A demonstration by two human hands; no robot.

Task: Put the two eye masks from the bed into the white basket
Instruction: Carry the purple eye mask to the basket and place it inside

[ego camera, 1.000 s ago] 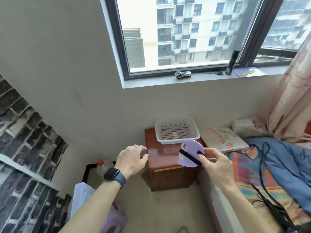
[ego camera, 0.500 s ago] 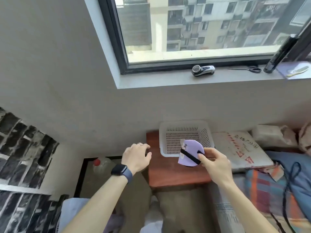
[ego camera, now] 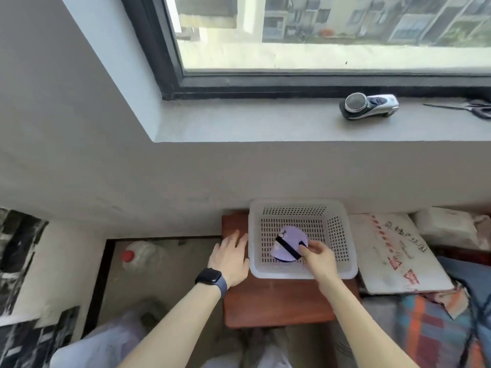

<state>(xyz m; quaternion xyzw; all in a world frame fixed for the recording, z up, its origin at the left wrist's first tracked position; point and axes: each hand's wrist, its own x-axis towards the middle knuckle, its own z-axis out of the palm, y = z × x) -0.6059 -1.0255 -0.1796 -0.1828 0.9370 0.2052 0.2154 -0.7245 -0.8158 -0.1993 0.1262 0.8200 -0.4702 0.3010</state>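
1. In the lower centre of the frame, the right hand (ego camera: 317, 257) is reaching into the white basket (ego camera: 342, 272), its fingers pinched closed on the lavender eye mask (ego camera: 291, 241) at the mask's right edge, where the black strap (ego camera: 287, 247) is crossing it.
2. The eye mask is sitting inside the basket's walls, over the slotted floor; whether it is touching the floor cannot be told.
3. Only this one eye mask is showing in the frame.
4. The left hand (ego camera: 231, 258) is lying open and flat, fingers spread, holding nothing, just beside the basket's left wall, over the left edge of the wooden nightstand (ego camera: 276, 304). A dark smartwatch (ego camera: 210, 277) is sitting on that wrist.
5. The basket is standing on the rear part of the nightstand, against the wall below the window sill (ego camera: 265, 123).
6. At the upper right of the frame, an electric shaver (ego camera: 369, 106) is lying on the sill, with scissors (ego camera: 473, 108) further right at the frame's edge.
7. At the lower right, a white bag with red print (ego camera: 393, 251) is lying just beside the basket, above a plaid blanket (ego camera: 435, 330).
8. At the left centre, a bottle with a red cap (ego camera: 138, 254) is resting on the floor.
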